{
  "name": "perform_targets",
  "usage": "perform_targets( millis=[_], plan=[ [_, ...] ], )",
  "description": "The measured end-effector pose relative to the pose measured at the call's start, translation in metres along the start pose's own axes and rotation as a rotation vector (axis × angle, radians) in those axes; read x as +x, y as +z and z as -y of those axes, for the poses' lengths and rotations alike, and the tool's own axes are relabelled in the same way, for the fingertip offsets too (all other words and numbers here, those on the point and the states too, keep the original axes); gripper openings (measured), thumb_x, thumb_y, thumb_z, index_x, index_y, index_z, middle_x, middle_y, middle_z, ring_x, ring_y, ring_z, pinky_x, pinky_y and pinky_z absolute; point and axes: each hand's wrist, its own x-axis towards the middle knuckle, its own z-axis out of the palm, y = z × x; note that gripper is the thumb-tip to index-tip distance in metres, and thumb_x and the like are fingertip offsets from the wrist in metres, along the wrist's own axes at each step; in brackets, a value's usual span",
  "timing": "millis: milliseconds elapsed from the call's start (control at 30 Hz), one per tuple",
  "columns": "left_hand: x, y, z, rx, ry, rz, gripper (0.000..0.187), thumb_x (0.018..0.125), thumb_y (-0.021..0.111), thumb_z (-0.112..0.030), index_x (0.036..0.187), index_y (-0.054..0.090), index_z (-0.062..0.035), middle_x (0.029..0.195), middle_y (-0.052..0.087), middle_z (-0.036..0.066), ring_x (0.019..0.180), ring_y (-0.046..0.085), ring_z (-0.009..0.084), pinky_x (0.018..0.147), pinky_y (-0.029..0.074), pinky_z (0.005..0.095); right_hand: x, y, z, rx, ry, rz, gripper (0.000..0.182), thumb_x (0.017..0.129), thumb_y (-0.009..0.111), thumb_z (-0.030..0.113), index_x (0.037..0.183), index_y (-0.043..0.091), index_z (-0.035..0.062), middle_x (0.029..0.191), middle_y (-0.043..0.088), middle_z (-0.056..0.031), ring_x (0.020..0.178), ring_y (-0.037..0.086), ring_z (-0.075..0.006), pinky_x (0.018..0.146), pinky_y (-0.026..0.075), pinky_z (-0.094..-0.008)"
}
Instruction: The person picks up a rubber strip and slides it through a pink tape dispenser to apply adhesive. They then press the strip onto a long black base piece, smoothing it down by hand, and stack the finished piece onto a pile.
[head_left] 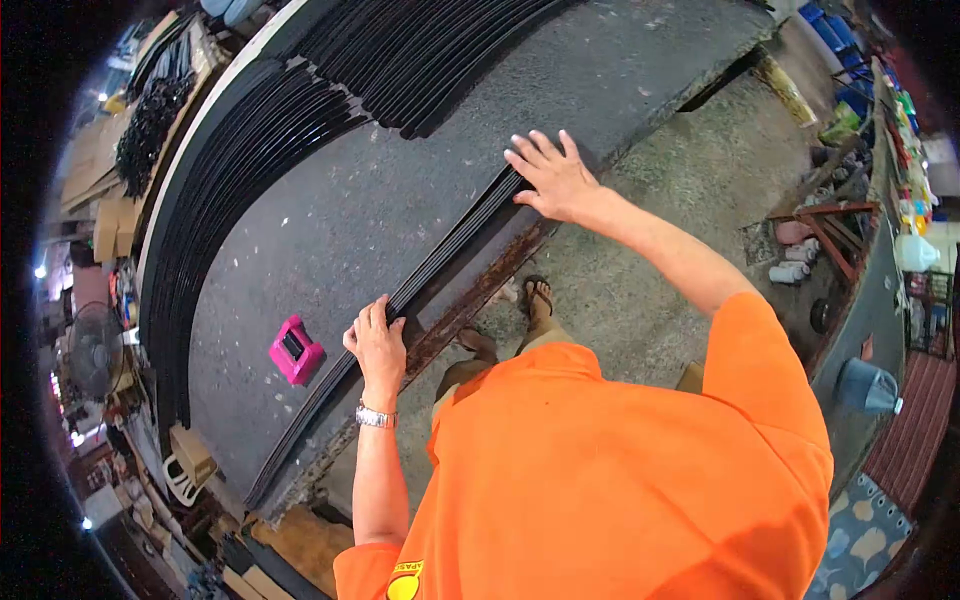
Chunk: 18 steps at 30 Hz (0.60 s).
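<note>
Several long thin black strips (445, 252) lie side by side along the near edge of a dark table (330, 210). My left hand (377, 343), with a metal watch (376, 414) on its wrist, is closed over the strips about midway, the thumb on one side and the fingers on the other. Farther along, my right hand (555, 182) is spread with its fingers apart, its thumb right at the far end of the strips. A bright pink object (297, 350) with a black rectangle in its middle sits on the table left of my left hand.
Rows of black strips (250, 130) cover the back and left of the table. At far left stands a fan (95, 350). A bench on the right holds a large clear bottle (868, 386). The table's near edge (480, 295) looks rusty above the concrete floor (640, 270).
</note>
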Motion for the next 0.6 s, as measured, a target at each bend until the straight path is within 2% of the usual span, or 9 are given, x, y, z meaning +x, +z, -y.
perform_targets(
  millis=[33,200,267,367,467,600],
  plan=[
    [0.0,0.001,0.0,-0.019,0.001,-0.031,0.05,0.089,0.072,-0.017,0.136,0.055,-0.0109,0.125,0.061,0.008,0.118,0.056,0.0265,0.102,0.033,0.0436,0.001,0.004,0.003,0.008,-0.024,-0.008,0.077,0.092,0.064,0.054,0.152,0.042,0.0098,0.16,0.037,-0.0144,0.148,0.031,-0.0367,0.116,0.026,-0.0645],
    [-0.002,-0.002,-0.003,-0.012,-0.043,-0.012,0.054,0.089,0.073,-0.022,0.138,0.054,-0.0096,0.127,0.06,0.01,0.12,0.055,0.0281,0.104,0.032,0.0466,-0.003,0.012,0.005,0.08,-0.026,-0.021,0.073,0.093,0.063,0.049,0.151,0.043,0.01,0.16,0.037,-0.0125,0.147,0.032,-0.0364,0.115,0.027,-0.0651],
    [-0.002,-0.004,-0.012,-0.044,-0.109,-0.007,0.054,0.09,0.071,-0.025,0.138,0.054,-0.0082,0.128,0.06,0.012,0.122,0.053,0.031,0.106,0.031,0.0487,-0.004,0.007,0.005,0.132,-0.018,0.028,0.072,0.095,0.061,0.047,0.153,0.04,0.0097,0.161,0.034,-0.0129,0.148,0.03,-0.0373,0.117,0.024,-0.0652],
    [-0.001,0.009,-0.009,0.017,-0.055,-0.117,0.059,0.089,0.071,-0.03,0.14,0.052,-0.0053,0.128,0.059,0.014,0.122,0.052,0.0325,0.108,0.03,0.0509,0.0,-0.01,0.01,0.158,0.037,0.045,0.084,0.092,0.063,0.05,0.157,0.032,0.0074,0.165,0.027,-0.0186,0.152,0.023,-0.0393,0.119,0.013,-0.0674],
    [-0.004,0.02,-0.003,0.035,-0.068,-0.142,0.066,0.088,0.072,-0.036,0.142,0.051,-0.0044,0.127,0.058,0.014,0.122,0.051,0.0316,0.108,0.029,0.0528,0.0,-0.023,0.034,0.204,0.059,-0.021,0.086,0.09,0.065,0.051,0.157,0.033,0.0078,0.164,0.028,-0.0194,0.152,0.025,-0.039,0.118,0.015,-0.0693],
    [-0.004,0.023,-0.006,0.041,-0.103,-0.167,0.069,0.087,0.072,-0.039,0.143,0.05,-0.0041,0.129,0.056,0.014,0.123,0.049,0.0318,0.108,0.03,0.0537,0.002,-0.029,0.107,0.226,-0.109,-0.061,0.08,0.09,0.065,0.05,0.154,0.038,0.0119,0.16,0.035,-0.0188,0.148,0.031,-0.0388,0.115,0.021,-0.0696]
  ],
)
